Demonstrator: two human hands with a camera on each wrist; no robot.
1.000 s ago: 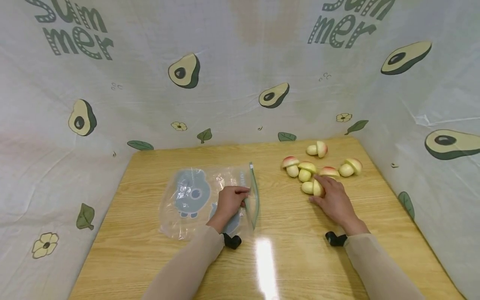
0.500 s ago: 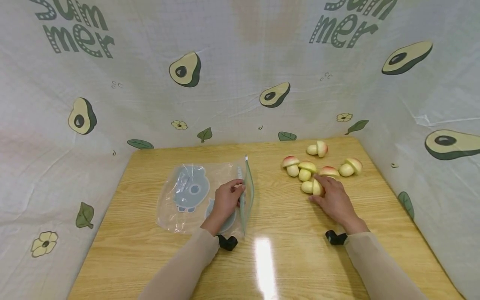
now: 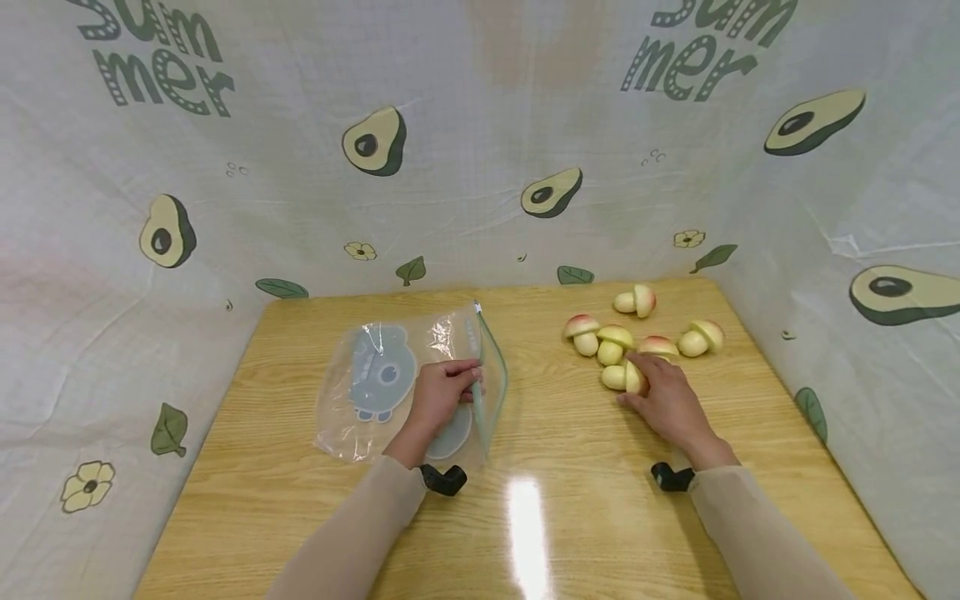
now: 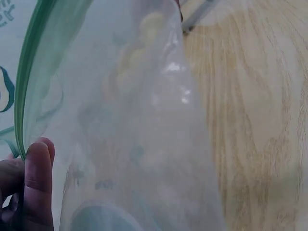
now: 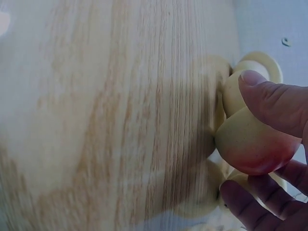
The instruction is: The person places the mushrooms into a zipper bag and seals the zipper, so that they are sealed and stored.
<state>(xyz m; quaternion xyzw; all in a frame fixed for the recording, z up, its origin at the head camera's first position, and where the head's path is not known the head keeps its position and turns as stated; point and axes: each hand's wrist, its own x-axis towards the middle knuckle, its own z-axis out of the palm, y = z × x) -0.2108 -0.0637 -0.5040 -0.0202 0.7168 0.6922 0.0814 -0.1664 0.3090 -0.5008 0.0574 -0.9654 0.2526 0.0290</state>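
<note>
My left hand [image 3: 438, 400] pinches the mouth edge of a clear zip bag [image 3: 431, 333] with blue animal prints, which lies on the left of the table. The bag's green zip strip [image 3: 497, 367] stands bowed apart, so the mouth gapes toward the right. In the left wrist view, the thumb and fingers [image 4: 38, 178] hold the rim beside the green strip [image 4: 21, 86]. My right hand [image 3: 671, 408] has its thumb and fingers around the cap of a toy mushroom [image 3: 615, 377]. In the right wrist view, this cap [image 5: 255, 144] is cream with a red blush.
Several more toy mushrooms lie close around the right hand: one [image 3: 582, 335] and another [image 3: 615, 342] beyond it, one [image 3: 702, 337] to its right, one [image 3: 635, 300] farther back. A patterned cloth [image 3: 480, 167] encloses the wooden table [image 3: 577, 517] at back and sides.
My left hand has drawn the near bag edge leftward and lifted it, and the mouth has widened. The right hand has stayed on the mushroom.
</note>
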